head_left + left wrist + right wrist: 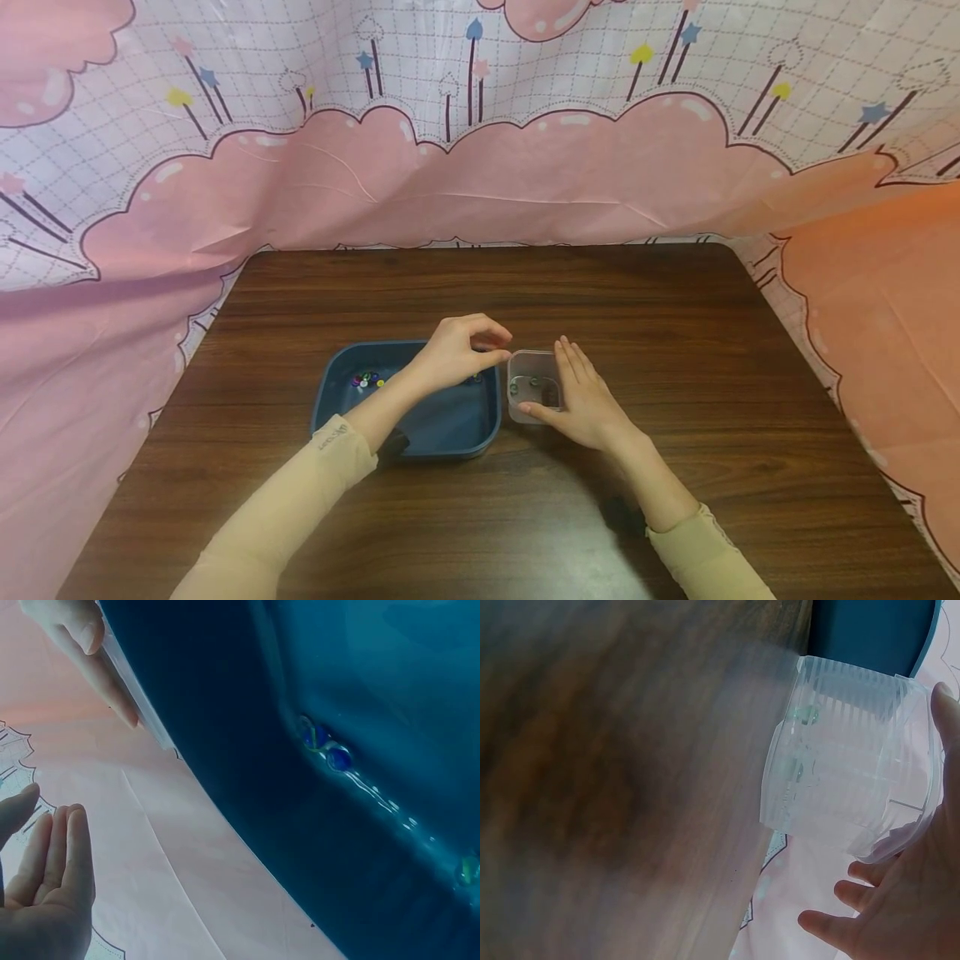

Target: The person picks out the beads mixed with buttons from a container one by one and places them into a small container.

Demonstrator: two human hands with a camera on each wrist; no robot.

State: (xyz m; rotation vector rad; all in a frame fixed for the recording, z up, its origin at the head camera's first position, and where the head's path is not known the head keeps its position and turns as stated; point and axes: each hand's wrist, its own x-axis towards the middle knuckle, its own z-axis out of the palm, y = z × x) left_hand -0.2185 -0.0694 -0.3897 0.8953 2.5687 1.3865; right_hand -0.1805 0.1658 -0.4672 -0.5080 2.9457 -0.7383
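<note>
My left hand hovers over the right rim of the blue tray, close to the clear plastic box. Its thumb and fingers are apart in the left wrist view, with nothing between them. My right hand rests against the right side of the clear plastic box, thumb along the near rim and fingers straight along the side. Small greenish glass marbles lie at the bottom of the box. Inside the tray are blue marbles and a yellow-green marble.
More small coloured marbles cluster at the left of the tray. Tray and box stand side by side on a dark wooden table. A patterned pink curtain hangs behind the table and along its sides.
</note>
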